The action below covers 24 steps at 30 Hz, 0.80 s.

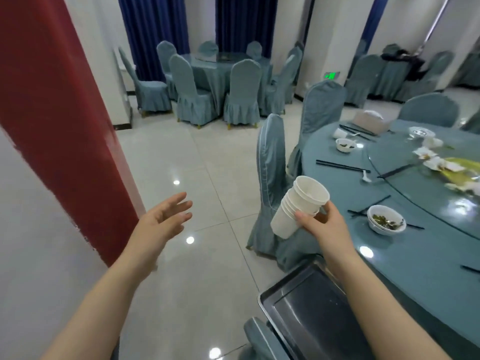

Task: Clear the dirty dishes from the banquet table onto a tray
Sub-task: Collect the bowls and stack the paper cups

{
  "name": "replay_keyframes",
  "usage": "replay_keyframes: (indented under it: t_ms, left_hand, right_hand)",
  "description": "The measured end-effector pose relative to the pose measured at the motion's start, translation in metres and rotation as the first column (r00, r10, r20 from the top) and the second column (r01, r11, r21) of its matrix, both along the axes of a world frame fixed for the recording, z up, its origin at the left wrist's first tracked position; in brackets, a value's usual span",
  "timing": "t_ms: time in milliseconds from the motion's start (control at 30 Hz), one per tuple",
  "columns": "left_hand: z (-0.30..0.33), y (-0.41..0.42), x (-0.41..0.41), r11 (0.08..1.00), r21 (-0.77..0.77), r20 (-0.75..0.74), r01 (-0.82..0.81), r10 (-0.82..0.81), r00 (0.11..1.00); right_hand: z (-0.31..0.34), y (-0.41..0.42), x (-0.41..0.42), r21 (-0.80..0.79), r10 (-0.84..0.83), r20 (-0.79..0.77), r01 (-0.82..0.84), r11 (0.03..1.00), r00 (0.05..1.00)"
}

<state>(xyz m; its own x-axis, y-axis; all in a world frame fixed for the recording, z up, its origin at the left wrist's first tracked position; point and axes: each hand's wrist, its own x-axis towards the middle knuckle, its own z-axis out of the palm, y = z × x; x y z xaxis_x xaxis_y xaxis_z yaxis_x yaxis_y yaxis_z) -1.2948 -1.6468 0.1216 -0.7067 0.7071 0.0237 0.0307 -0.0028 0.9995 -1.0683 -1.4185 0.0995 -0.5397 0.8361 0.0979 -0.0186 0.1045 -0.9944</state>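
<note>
A stack of white paper cups [298,206] is held by the right hand [322,224], with thumb and fingers curled round the lower cups; the stack is tilted, with its open mouth turned up and to the right. The stack is carried in the air off the near left edge of the round banquet table [389,245], above a covered chair [270,183] pushed against that edge. Below the right forearm, a metal tray [298,307] is seen at the near edge of the table; its surface shows bare. The left hand [163,222] is held out over the tiled floor [202,165], well apart from the cups, with fingers spread and relaxed and nothing gripped. On the teal tablecloth, a white bowl [385,222] with green leftovers is set to the right of the cups, with black chopsticks [368,207] lying just beside it. Farther along the rim, a second pair of chopsticks [340,166] and a white spoon [365,176] are laid, and beyond them a smaller white bowl [345,145] with scraps. A glass turntable [415,183] occupies the table centre and bears white flowers [428,154]. At the far side, a tissue box [370,120] is placed. A red pillar [57,113] stands at the left, and a second table with covered chairs [223,71] is set before blue curtains [155,29] at the far end.
</note>
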Motion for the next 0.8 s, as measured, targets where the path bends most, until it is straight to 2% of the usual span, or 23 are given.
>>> replay_keyframes:
  t_ms: [167,400,633,800]
  left_hand:
    - [-0.005,0.07,-0.088,0.987,0.072,0.032,0.146,-0.149,0.988]
    - [0.019,0.179,-0.191,0.929,0.07,0.023,0.363,-0.365,0.931]
    - [0.036,0.314,-0.206,0.833,0.099,0.016,0.545,-0.549,0.836]
    - [0.028,0.405,-0.2,0.769,0.07,0.022,0.635,-0.637,0.77]
  right_hand:
    - [-0.006,0.035,-0.047,-0.021,-0.157,0.022,0.158,0.987,0.987]
    - [-0.003,0.065,-0.122,-0.058,-0.389,0.017,0.389,0.919,0.921]
    - [0.001,0.119,-0.118,-0.074,-0.594,0.029,0.594,0.801,0.804]
    - [-0.015,0.187,-0.096,-0.096,-0.716,-0.022,0.711,0.696,0.698]
